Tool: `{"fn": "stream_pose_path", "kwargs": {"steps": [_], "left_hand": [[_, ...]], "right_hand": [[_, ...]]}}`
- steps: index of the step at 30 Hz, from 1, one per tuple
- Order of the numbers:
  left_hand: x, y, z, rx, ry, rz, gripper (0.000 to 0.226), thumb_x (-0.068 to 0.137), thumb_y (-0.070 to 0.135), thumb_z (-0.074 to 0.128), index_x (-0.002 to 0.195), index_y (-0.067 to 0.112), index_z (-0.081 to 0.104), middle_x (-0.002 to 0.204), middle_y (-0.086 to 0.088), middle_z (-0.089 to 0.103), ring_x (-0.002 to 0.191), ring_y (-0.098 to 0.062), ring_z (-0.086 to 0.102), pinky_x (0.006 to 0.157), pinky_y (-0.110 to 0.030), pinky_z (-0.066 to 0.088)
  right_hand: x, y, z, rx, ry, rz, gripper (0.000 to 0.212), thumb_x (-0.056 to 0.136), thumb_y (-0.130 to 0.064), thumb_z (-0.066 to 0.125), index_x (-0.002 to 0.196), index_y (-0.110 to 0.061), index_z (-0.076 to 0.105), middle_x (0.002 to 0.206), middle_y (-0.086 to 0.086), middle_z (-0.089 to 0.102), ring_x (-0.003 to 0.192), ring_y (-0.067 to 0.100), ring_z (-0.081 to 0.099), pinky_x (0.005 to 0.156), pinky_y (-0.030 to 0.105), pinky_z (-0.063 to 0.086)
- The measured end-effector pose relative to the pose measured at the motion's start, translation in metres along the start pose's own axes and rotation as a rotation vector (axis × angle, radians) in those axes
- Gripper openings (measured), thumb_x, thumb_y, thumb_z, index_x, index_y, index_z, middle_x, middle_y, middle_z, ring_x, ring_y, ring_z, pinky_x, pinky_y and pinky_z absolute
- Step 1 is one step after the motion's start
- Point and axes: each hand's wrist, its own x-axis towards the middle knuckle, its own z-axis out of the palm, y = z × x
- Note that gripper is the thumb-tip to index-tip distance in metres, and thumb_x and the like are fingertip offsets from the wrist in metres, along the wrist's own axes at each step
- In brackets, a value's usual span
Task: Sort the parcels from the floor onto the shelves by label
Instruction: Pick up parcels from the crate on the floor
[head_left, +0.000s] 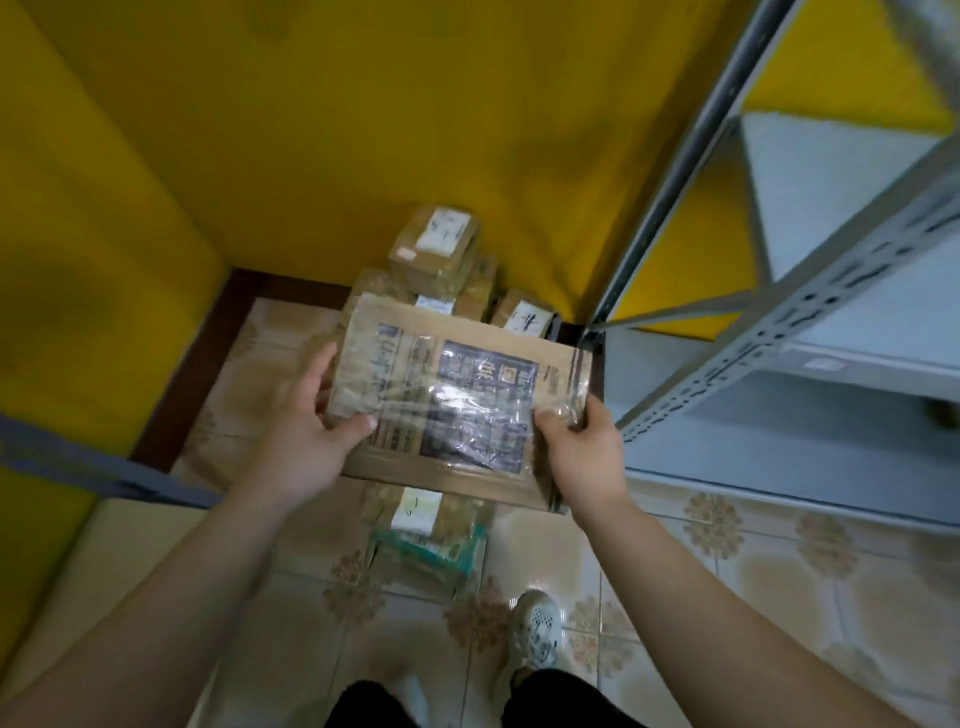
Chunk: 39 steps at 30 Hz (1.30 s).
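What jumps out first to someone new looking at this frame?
The flat cardboard parcel, wrapped in glossy tape, sits dead centre, gripped by the left hand and right hand. Behind it, a pile of labelled parcels lies on the floor in the corner of the bright yellow walls. Grey metal shelving stands at the right.

Bare shelf boards (810, 187) open at right, slotted upright (810, 306) crossing, stacked parcels (441, 260) filling the floor corner
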Motion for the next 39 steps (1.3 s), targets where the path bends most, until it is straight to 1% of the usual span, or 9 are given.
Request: {"fn": "stream_pose_path", "kwargs": {"steps": [6, 11, 15, 20, 24, 27, 31, 35, 39], "left_hand": [[-0.05, 0.055, -0.062, -0.086, -0.052, 0.122, 0.104, 0.087, 0.012, 0.071, 0.153, 0.042, -0.004, 0.149, 0.008, 0.038, 0.133, -0.021, 0.042, 0.107, -0.045, 0.036], [-0.075, 0.077, -0.106, -0.134, 0.012, 0.231, 0.105, 0.079, 0.023, 0.079, 0.147, 0.052, 0.004, 0.151, -0.004, 0.034, 0.132, -0.031, 0.043, 0.106, -0.057, 0.038], [-0.097, 0.106, -0.124, -0.147, -0.047, 0.325, 0.104, 0.081, 0.033, 0.076, 0.146, 0.056, -0.002, 0.152, -0.005, 0.032, 0.133, -0.034, 0.04, 0.104, -0.06, 0.037], [-0.137, 0.144, -0.117, -0.249, -0.177, 0.395, 0.098, 0.086, 0.032, 0.07, 0.148, 0.055, -0.003, 0.158, 0.007, 0.024, 0.138, -0.03, 0.036, 0.106, -0.056, 0.038], [-0.176, 0.169, -0.094, -0.315, -0.163, 0.468, 0.1, 0.088, 0.02, 0.07, 0.15, 0.051, -0.002, 0.151, 0.003, 0.033, 0.133, -0.03, 0.04, 0.085, -0.04, 0.048], [-0.203, 0.191, -0.067, -0.292, -0.201, 0.524, 0.093, 0.089, 0.028, 0.068, 0.148, 0.054, 0.0, 0.157, 0.001, 0.024, 0.139, -0.031, 0.032, 0.102, -0.05, 0.04], [-0.248, 0.218, -0.012, -0.155, -0.294, 0.604, 0.053, 0.095, 0.045, 0.05, 0.145, 0.04, 0.034, 0.152, -0.004, 0.026, 0.131, -0.027, 0.036, 0.099, -0.042, 0.034], [-0.302, 0.241, 0.053, -0.22, -0.318, 0.664, 0.023, 0.096, 0.036, 0.053, 0.119, 0.033, 0.052, 0.13, 0.0, 0.045, 0.108, -0.016, 0.049, 0.079, -0.024, 0.042], [-0.361, 0.268, 0.114, -0.328, -0.383, 0.678, 0.047, 0.094, 0.02, 0.061, 0.136, 0.029, 0.042, 0.115, 0.003, 0.047, 0.1, -0.014, 0.055, 0.068, -0.018, 0.044]], "right_hand": [[-0.078, -0.076, -0.043, 0.074, -0.096, -0.182, 0.061, 0.091, -0.024, 0.07, 0.139, -0.039, 0.035, 0.108, -0.018, 0.06, 0.084, -0.003, 0.059, 0.061, 0.013, 0.043], [-0.141, -0.105, -0.066, 0.051, -0.086, -0.252, 0.089, 0.089, -0.028, 0.072, 0.153, -0.045, 0.012, 0.121, -0.013, 0.056, 0.094, 0.006, 0.062, 0.073, 0.021, 0.053], [-0.187, -0.122, -0.093, 0.049, 0.168, -0.259, 0.075, 0.081, -0.045, 0.075, 0.145, -0.03, 0.039, 0.136, -0.002, 0.057, 0.116, 0.023, 0.058, 0.1, 0.046, 0.05], [-0.233, -0.131, -0.148, 0.111, 0.351, -0.318, 0.048, 0.086, -0.039, 0.072, 0.129, -0.027, 0.055, 0.11, -0.009, 0.064, 0.098, 0.011, 0.06, 0.079, 0.028, 0.047], [-0.254, -0.118, -0.191, 0.162, 0.422, -0.275, 0.053, 0.084, -0.047, 0.071, 0.129, -0.026, 0.052, 0.116, -0.001, 0.062, 0.1, 0.018, 0.063, 0.088, 0.041, 0.055], [-0.273, -0.1, -0.228, 0.195, 0.486, -0.223, 0.053, 0.088, -0.055, 0.063, 0.127, -0.024, 0.045, 0.117, -0.002, 0.056, 0.102, 0.019, 0.059, 0.088, 0.04, 0.052], [-0.297, -0.06, -0.286, 0.319, 0.551, -0.23, 0.063, 0.093, -0.056, 0.055, 0.145, -0.028, 0.034, 0.127, -0.006, 0.045, 0.117, 0.021, 0.05, 0.097, 0.041, 0.046], [-0.322, -0.016, -0.36, 0.371, 0.666, -0.149, 0.05, 0.096, -0.058, 0.047, 0.125, -0.018, 0.048, 0.113, 0.0, 0.055, 0.099, 0.017, 0.054, 0.077, 0.034, 0.042], [-0.346, 0.035, -0.432, 0.36, 0.742, -0.15, 0.038, 0.097, -0.042, 0.056, 0.128, -0.021, 0.049, 0.109, -0.002, 0.057, 0.096, 0.015, 0.058, 0.082, 0.036, 0.052]]}}
